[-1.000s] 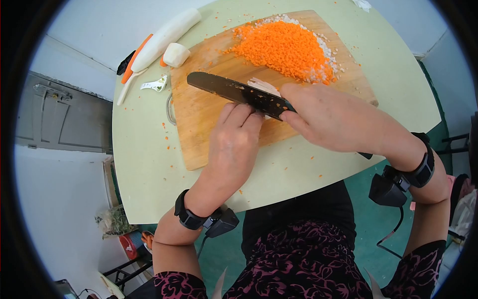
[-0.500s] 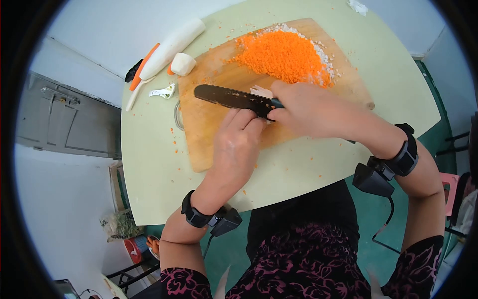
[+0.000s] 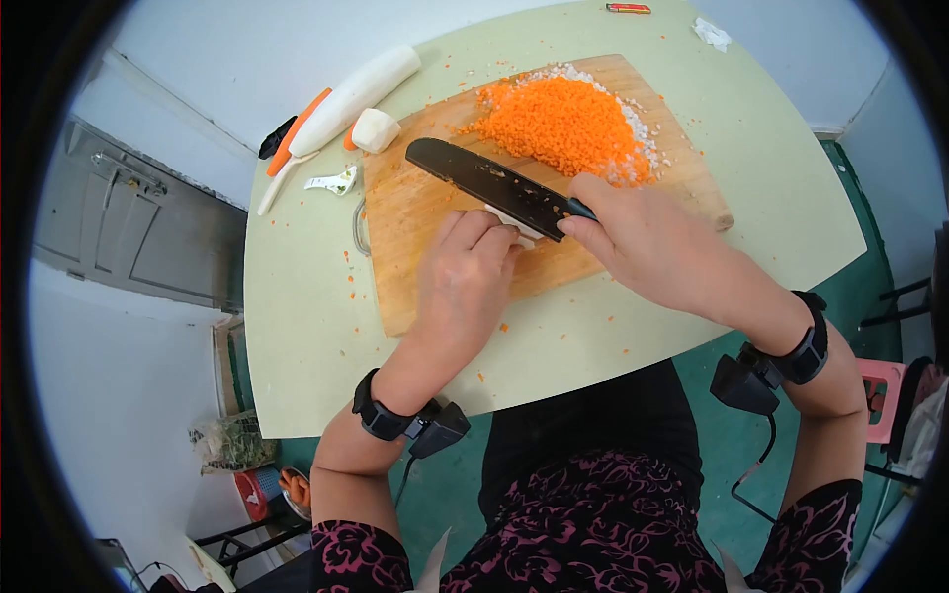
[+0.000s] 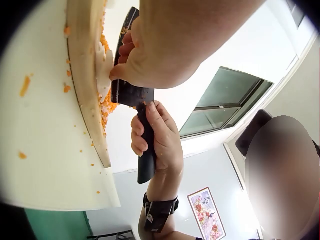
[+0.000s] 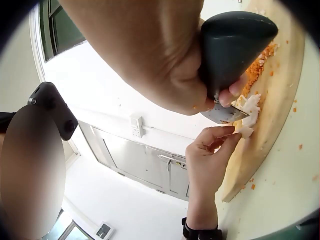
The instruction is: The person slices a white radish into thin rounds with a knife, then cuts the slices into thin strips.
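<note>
Right hand point(image 3: 657, 242) grips knife point(image 3: 479, 179); left hand point(image 3: 463, 282) pinches white piece point(image 5: 246, 132) on board point(image 3: 400, 267).

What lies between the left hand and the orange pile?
The knife, held in the right hand, slants between the left hand and the orange pile; the white piece shows at the left fingertips. That's in the head view.

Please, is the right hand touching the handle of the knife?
Touching. The left wrist view shows the right hand with its fingers curled round the black knife handle.
</note>
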`<state>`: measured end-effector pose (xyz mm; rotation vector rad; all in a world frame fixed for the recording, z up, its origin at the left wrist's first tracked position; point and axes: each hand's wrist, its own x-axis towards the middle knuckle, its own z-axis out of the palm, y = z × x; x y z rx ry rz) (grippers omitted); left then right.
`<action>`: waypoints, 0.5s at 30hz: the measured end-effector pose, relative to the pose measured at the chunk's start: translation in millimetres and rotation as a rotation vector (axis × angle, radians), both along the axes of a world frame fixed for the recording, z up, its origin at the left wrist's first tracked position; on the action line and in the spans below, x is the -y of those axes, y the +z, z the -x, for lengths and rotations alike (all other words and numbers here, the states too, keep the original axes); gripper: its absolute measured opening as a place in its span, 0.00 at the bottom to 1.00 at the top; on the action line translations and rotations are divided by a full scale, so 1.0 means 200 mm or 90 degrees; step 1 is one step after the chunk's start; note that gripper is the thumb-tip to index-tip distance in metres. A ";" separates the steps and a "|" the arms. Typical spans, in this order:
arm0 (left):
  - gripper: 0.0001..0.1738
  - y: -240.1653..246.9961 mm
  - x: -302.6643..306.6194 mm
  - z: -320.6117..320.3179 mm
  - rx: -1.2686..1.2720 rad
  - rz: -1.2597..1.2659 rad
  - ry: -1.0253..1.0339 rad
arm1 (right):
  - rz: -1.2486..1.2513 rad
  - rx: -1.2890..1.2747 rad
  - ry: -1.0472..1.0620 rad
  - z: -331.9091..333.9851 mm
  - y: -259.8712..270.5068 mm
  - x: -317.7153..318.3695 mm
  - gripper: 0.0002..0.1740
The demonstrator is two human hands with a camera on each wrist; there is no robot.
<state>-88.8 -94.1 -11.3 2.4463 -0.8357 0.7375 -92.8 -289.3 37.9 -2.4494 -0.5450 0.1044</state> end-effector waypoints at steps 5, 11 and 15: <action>0.07 0.01 -0.03 0.01 -0.014 -0.064 0.021 | -0.060 0.007 -0.011 0.02 -0.01 0.00 0.12; 0.07 -0.02 -0.02 0.01 0.020 -0.099 0.029 | -0.063 -0.016 0.028 0.05 0.03 -0.02 0.12; 0.08 -0.02 -0.02 0.00 0.029 -0.082 0.018 | -0.006 0.056 0.037 0.06 0.00 -0.03 0.12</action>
